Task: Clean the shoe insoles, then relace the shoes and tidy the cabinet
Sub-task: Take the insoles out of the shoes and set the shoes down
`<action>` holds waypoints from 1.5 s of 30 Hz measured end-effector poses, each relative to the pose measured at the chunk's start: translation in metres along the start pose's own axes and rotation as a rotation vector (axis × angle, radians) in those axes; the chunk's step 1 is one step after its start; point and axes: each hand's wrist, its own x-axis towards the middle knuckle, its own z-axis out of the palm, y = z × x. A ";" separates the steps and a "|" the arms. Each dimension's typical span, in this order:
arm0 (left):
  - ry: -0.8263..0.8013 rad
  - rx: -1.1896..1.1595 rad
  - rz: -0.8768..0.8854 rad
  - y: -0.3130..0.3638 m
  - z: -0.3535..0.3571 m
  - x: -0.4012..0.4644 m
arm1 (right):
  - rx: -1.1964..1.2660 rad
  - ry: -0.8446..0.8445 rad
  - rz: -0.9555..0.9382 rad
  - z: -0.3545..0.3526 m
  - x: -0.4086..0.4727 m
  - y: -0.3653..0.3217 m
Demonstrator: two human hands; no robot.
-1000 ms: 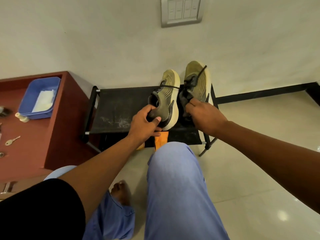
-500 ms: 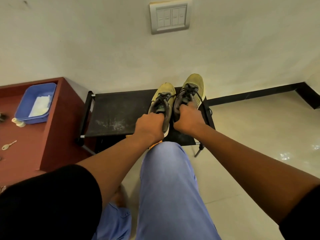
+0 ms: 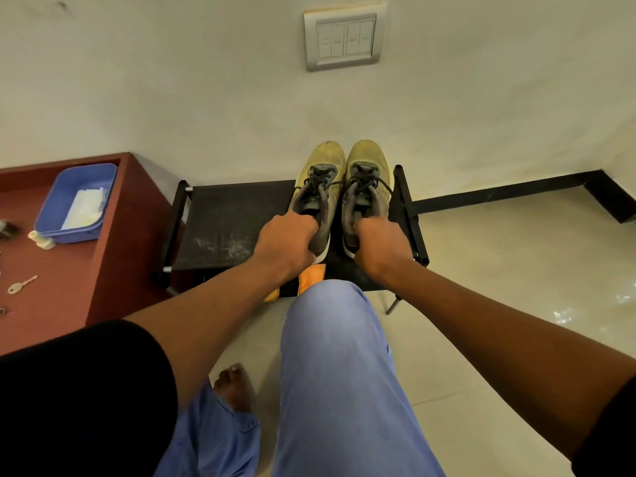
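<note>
Two yellow-green shoes with dark laces stand side by side, toes toward the wall, at the right end of the black shoe rack (image 3: 223, 218). My left hand (image 3: 285, 242) grips the heel of the left shoe (image 3: 321, 180). My right hand (image 3: 378, 246) grips the heel of the right shoe (image 3: 366, 173). Both pairs of laces are threaded through the eyelets. My fingers hide the heel collars.
A red-brown cabinet top (image 3: 69, 280) at the left carries a blue tray (image 3: 75, 201) with white cloth, a key (image 3: 22, 285) and small items. Something orange (image 3: 311, 278) lies on the rack's lower shelf. My knee (image 3: 337, 339) is below the rack. A switch plate (image 3: 344, 36) is on the wall.
The shoes were tilted with soles showing; now both stand flat and upright on the rack, pushed toward the wall at its right end. Both hands stay on the heels.
</note>
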 end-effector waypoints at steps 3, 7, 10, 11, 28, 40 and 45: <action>0.035 -0.019 0.011 -0.011 -0.028 -0.007 | 0.006 0.036 -0.056 -0.019 -0.011 -0.016; 0.078 -0.043 -0.019 -0.026 -0.074 -0.029 | 0.034 0.115 -0.154 -0.054 -0.026 -0.055; 0.144 -0.033 -0.050 -0.039 -0.112 -0.059 | 0.042 0.156 -0.246 -0.082 -0.038 -0.093; 0.170 -0.030 -0.064 -0.046 -0.125 -0.071 | 0.038 0.171 -0.281 -0.091 -0.043 -0.107; 0.489 0.212 -0.622 -0.183 -0.236 -0.374 | 0.156 0.191 -0.987 -0.117 -0.140 -0.386; 0.403 0.114 -1.081 -0.259 -0.136 -0.544 | 0.141 -0.256 -1.410 0.028 -0.202 -0.547; 0.303 -0.001 -1.211 -0.274 -0.069 -0.559 | 0.016 -0.393 -1.437 0.107 -0.208 -0.561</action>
